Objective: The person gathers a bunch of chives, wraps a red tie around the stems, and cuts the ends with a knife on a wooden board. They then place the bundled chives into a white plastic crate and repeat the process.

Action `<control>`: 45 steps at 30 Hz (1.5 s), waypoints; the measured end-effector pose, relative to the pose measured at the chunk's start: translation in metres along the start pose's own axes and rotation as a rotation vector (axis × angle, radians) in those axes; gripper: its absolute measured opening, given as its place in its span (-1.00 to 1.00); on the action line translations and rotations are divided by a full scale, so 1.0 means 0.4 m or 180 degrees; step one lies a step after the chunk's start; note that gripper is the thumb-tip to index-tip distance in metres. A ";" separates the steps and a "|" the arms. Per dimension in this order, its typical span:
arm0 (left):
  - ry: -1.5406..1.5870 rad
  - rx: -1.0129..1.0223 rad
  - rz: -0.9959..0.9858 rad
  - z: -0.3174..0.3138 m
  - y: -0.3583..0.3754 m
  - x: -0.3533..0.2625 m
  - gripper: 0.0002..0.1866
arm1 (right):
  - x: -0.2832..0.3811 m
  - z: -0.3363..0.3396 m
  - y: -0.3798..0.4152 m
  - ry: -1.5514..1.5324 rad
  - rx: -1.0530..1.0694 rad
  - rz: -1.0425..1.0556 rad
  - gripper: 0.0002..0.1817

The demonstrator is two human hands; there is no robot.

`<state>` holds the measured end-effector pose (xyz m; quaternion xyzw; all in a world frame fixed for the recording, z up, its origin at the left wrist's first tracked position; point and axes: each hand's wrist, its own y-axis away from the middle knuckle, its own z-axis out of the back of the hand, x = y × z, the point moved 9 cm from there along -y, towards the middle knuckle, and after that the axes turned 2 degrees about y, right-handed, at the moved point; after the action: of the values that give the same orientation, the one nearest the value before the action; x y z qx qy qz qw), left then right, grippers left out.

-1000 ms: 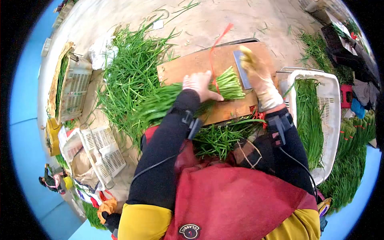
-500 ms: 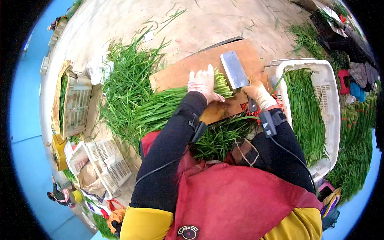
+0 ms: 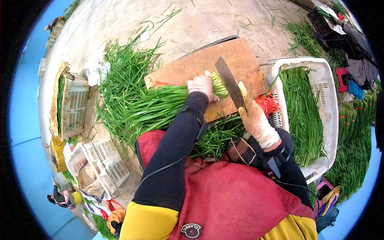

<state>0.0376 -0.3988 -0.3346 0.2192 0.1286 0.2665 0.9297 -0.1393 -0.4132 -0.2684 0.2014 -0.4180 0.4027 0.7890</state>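
My left hand (image 3: 203, 85), in a pale glove, is closed round a bunch of long green stalks (image 3: 166, 102) on a brown wooden board (image 3: 244, 56). The pale cut ends stick out to the right of the fingers. Just right of those ends, my right hand (image 3: 256, 120), also gloved, holds a cleaver (image 3: 230, 82) by its handle, the blade tilted with its edge toward the stalk ends. Blade and ends look very close; whether they touch is unclear. Red ties (image 3: 267, 104) lie beside the right hand, at the board's edge.
A white crate (image 3: 331, 116) full of green stalks stands at the right. Loose greens (image 3: 120, 88) are heaped left of the board. Two more crates, one upright (image 3: 76, 106) and one lower (image 3: 110, 164), are at the left. Tied bundles (image 3: 350, 116) lie at the far right.
The cleaver has turned from lying flat to a steep tilt and come nearer the stalk ends. My right hand has turned palm-side into view. Red ties now show more fully.
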 end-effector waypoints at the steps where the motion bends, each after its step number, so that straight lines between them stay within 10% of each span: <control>1: 0.0000 0.0004 -0.0003 0.000 -0.001 -0.002 -0.07 | 0.004 -0.004 0.013 0.0154 -0.0004 0.0066 -0.18; 17: 0.0010 0.0341 0.0065 -0.028 -0.031 0.003 -0.22 | -0.118 -0.107 -0.047 0.1121 0.0724 -0.0573 -0.29; 19: 0.0029 0.0409 0.0099 -0.041 -0.036 0.009 -0.22 | 0.015 -0.120 -0.041 0.2783 -0.0328 0.2095 -0.54; 20: 0.0006 0.0234 0.0087 -0.038 -0.039 0.010 -0.24 | -0.129 -0.207 -0.063 0.3216 0.1618 0.0444 -0.64; 23: -0.0124 -0.0180 0.0062 -0.052 -0.057 0.012 -0.29 | -0.068 -0.259 -0.109 0.4315 0.1402 0.1613 -0.65; 24: -0.0081 -0.0083 0.0084 -0.050 -0.057 0.013 -0.29 | -0.109 -0.230 -0.138 0.2886 0.1629 0.0266 -0.64; 27: -0.0009 -0.0017 0.0042 -0.033 -0.034 0.006 -0.28 | -0.193 -0.150 -0.142 0.0693 0.0517 -0.0982 -0.53; 45: -0.0021 -0.0098 -0.0071 0.011 -0.017 0.025 -0.24 | -0.214 -0.210 -0.128 0.1320 0.0829 -0.1283 -0.31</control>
<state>0.0505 -0.3998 -0.3353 0.2043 0.1238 0.2572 0.9364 -0.0841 -0.4284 -0.3855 0.2930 -0.1449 0.3209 0.8889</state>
